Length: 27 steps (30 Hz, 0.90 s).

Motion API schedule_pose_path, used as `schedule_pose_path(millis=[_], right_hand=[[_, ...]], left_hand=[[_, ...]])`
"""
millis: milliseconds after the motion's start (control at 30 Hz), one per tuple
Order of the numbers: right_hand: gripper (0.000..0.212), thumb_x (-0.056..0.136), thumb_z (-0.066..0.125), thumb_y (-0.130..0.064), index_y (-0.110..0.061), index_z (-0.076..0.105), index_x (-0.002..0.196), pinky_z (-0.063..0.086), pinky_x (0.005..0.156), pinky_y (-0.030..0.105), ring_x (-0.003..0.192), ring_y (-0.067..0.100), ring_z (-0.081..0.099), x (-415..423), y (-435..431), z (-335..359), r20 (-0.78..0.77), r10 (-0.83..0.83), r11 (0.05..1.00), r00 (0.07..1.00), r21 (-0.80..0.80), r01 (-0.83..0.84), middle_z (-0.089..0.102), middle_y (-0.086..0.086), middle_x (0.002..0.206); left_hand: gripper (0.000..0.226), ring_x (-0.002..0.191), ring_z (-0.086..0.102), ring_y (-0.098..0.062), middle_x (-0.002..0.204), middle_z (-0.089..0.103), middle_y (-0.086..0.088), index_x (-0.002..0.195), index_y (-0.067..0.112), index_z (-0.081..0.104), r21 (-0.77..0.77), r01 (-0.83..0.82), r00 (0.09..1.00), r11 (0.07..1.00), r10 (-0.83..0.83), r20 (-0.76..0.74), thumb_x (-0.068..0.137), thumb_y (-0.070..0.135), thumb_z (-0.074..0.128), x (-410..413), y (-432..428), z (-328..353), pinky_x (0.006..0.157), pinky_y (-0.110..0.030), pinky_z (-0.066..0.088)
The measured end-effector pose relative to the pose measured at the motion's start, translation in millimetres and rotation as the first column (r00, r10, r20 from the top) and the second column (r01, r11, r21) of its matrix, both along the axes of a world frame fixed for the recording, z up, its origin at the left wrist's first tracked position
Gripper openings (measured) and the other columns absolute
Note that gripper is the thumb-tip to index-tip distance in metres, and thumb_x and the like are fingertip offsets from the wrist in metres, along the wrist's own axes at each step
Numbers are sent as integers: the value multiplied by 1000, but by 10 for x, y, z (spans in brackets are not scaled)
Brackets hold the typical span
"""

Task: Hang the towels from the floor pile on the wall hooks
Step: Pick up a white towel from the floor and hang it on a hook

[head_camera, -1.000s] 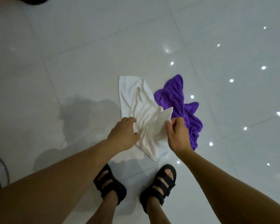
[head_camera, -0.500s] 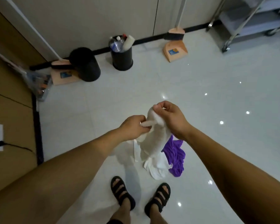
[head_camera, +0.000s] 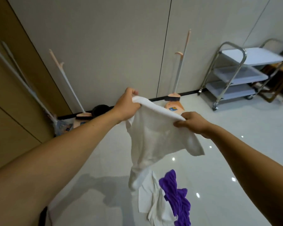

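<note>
A white towel [head_camera: 155, 137] hangs in the middle of the frame, lifted clear of the floor and stretched by its top edge between both hands. The left hand [head_camera: 127, 106], just above centre, has its fingers curled tightly round one bunched end of that edge. The right hand [head_camera: 192, 123], slightly lower and to the right, pinches the other end between thumb and curled fingers. The top edge runs as a rolled band from one hand to the other. The rest of the cloth drops below it in loose folds, with one corner flaring out to the right under the right wrist.

Directly beneath, at lower centre, a second white towel [head_camera: 155, 204] lies crumpled on the glossy pale floor [head_camera: 235, 144]. A purple towel [head_camera: 176, 198] lies rumpled just beside it on the right, touching it. The tail of the held towel hangs down near this pile; whether it touches the pile cannot be told.

Behind the hands, pale wall panels [head_camera: 113, 46] fill the upper frame. A peach-handled broom [head_camera: 180, 66] stands against them right of centre, its brush over a peach dustpan [head_camera: 174, 108]. Another broom [head_camera: 67, 82] leans at the left, next to a black bin [head_camera: 100, 110]. A metal three-shelf cart [head_camera: 235, 75] stands at the upper right, and brown wooden panelling [head_camera: 10, 95] fills the left edge.
</note>
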State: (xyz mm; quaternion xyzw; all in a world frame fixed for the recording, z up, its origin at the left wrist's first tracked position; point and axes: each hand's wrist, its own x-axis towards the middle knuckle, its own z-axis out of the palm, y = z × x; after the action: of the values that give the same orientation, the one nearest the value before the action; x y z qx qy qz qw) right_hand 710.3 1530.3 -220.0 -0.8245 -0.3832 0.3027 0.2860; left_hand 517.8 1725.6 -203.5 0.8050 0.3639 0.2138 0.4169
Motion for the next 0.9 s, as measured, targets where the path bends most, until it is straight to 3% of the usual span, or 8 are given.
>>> schedule_pose_path(millis=[100,200,300,500,600,700,800,900], right_hand=[[18,83,71,-28,-18,65,70,44,49,20,64,17,58,141,-107,188,-26,-70,983,997,168,73,62,-1,69],[17,88,66,-30,-17,66,78,45,56,25,69,19,59,157,-87,351,-51,-77,941,996,327,89,64,4,80],[7,91,64,-29,-25,70,92,53,65,28,81,17,70,-6,41,566,-204,81,888,976,460,22,73,-2,89],[30,87,65,-33,-23,62,116,57,85,40,100,23,68,-485,354,930,-115,378,790,919,558,-255,71,6,108],[38,81,72,-24,-12,60,116,58,78,42,93,30,70,-552,467,1030,-171,343,810,924,551,-199,71,14,104],[39,80,74,-17,-9,59,114,58,74,40,90,27,71,-616,556,1222,-219,243,796,945,601,-65,70,14,103],[35,79,73,-16,-8,61,111,59,77,45,89,28,71,-761,656,1513,-293,231,759,928,651,17,71,14,101],[23,79,73,-13,-10,62,99,60,78,46,87,28,72,-945,742,1854,-390,282,707,877,702,85,71,14,97]], left_hand=[[34,93,51,-14,105,53,8,120,18,56,44,-84,995,996,86,-47,85,15,54,-121,43,171,69,-25,38],[16,72,53,-19,77,59,0,85,13,66,-33,-69,996,997,67,-64,73,16,56,-140,-79,334,58,-27,39],[13,58,50,-16,67,56,0,77,14,61,-165,-57,996,985,68,59,68,23,62,-61,-265,576,51,-23,39],[26,69,64,-7,84,68,1,93,20,68,-104,112,965,988,-83,249,75,2,61,47,-555,1132,60,-20,52],[35,86,65,-16,99,67,-4,107,18,64,-102,56,948,993,-21,317,78,-2,62,-50,-597,1248,71,-27,56],[61,109,61,-26,125,58,-11,134,15,45,-308,130,903,942,16,430,80,12,73,-297,-589,1147,92,-41,52],[68,119,53,-23,127,59,0,131,28,48,-410,221,972,885,-167,164,71,33,79,-512,-631,827,103,-45,40],[69,118,52,-21,123,60,6,126,31,50,-497,130,985,858,-171,-37,67,42,83,-518,-746,529,105,-43,39]])
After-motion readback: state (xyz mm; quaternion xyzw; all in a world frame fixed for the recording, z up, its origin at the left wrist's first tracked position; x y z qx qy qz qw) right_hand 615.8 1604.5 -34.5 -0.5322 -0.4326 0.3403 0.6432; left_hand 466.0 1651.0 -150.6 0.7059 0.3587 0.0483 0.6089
